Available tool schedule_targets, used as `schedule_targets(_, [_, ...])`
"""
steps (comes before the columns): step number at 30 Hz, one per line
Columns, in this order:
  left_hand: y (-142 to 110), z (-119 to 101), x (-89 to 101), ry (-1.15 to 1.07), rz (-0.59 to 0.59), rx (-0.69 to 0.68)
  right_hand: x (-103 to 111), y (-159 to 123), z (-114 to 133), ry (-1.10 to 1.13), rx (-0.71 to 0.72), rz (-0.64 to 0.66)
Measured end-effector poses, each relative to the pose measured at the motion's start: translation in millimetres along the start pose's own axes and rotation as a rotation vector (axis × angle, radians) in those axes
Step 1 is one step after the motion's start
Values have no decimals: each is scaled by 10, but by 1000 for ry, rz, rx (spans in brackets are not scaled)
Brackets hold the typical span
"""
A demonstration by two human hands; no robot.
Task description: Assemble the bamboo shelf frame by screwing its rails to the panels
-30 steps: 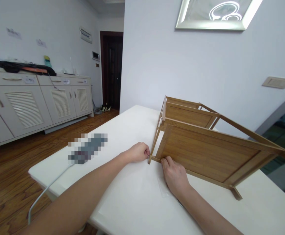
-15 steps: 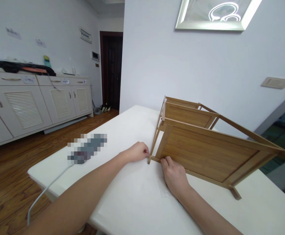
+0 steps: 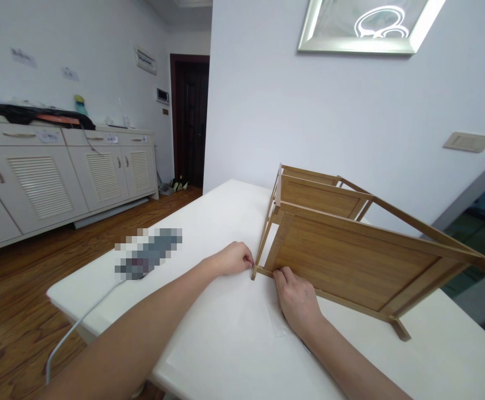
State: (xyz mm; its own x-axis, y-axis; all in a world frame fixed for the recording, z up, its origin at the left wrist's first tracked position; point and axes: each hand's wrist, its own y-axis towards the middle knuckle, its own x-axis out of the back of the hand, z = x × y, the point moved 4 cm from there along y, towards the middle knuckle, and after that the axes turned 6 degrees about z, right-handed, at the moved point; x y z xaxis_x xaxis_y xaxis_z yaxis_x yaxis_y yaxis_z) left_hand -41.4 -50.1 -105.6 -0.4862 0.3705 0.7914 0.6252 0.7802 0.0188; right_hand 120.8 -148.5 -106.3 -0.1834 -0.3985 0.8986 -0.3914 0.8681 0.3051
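A brown wooden shelf rack (image 3: 350,258) with several panels lies on its side across the white table (image 3: 221,355). At its near left corner my left hand (image 3: 236,259) is closed in a pinch, fingertips against the end of the frame post. Whatever sits between those fingertips is too small to make out. My right hand (image 3: 298,294) grips the lower edge of the nearest panel, just right of that corner; its fingertips are partly hidden. A clear plastic bag (image 3: 276,319) lies flat beside the right wrist.
A blurred-out device (image 3: 148,255) with a white cable (image 3: 81,319) lies on the table's left side. White cabinets (image 3: 59,172) line the left wall, over a wooden floor (image 3: 0,311). A wall (image 3: 329,111) with a framed picture stands behind the rack.
Both hands keep their places on the rack. Only a very slight shift of the left fingers and of the camera's view shows.
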Motion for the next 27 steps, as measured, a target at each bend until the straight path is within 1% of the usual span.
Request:
schedule_targets(7, [14,-4,-61,1,-18,-11,-14,-6,0,3,5,-18])
schedule_targets(11, [13,13,-39,-27,3,-3,-18,-5,-3,2,7,-17])
schedule_targets(16, [-8,5,10,-9,9,-2,-15,0,-1,3,6,-12])
schedule_targets(27, [-10,-36,-49,32,-14,-2,-6,-2,5,4,-7,-18])
